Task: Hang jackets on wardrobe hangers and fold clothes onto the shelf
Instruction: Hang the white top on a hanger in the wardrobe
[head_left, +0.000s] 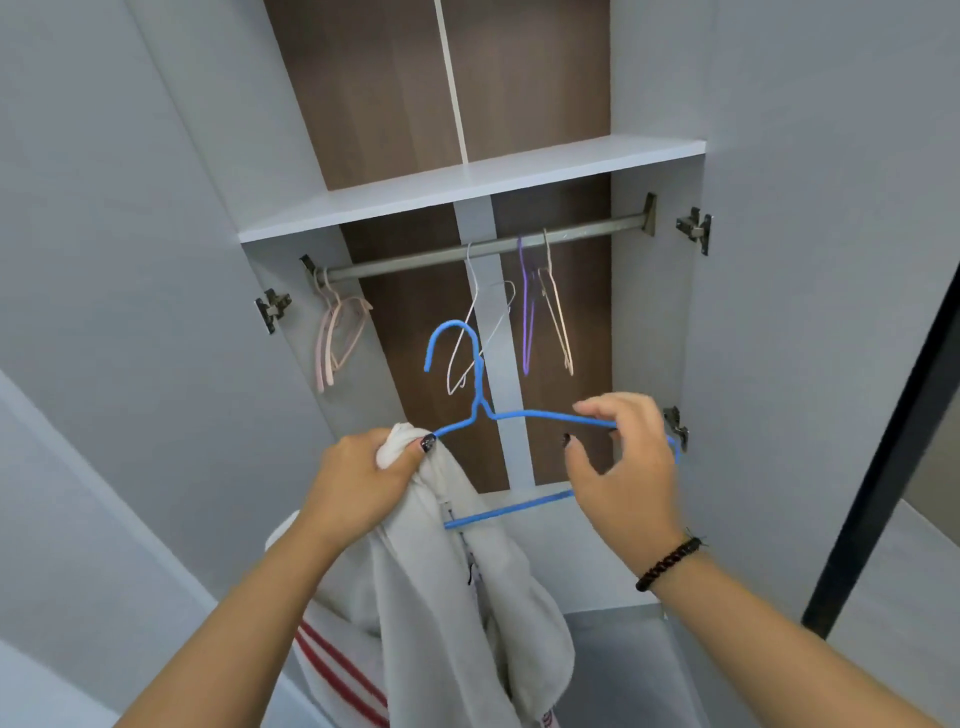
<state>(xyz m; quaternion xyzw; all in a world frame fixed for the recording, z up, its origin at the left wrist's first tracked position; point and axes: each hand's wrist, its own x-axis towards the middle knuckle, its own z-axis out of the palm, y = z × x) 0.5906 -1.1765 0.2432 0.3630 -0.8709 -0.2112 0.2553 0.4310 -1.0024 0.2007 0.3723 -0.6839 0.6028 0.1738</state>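
Jacket: white, held up before the open wardrobe, one shoulder bunched over the hanger's left end so it stays on.
Hanger: blue, hook up, ready for the rail.
Left hand: fingers clenched on cloth and wire together.
Right hand: fingertips pinching the bare right arm, steadying it for the other shoulder.
Shelf: above the rail.

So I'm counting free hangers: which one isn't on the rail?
The blue hanger, held off the rail by both hands, white jacket on it; the pink, white, purple and beige ones hang empty.
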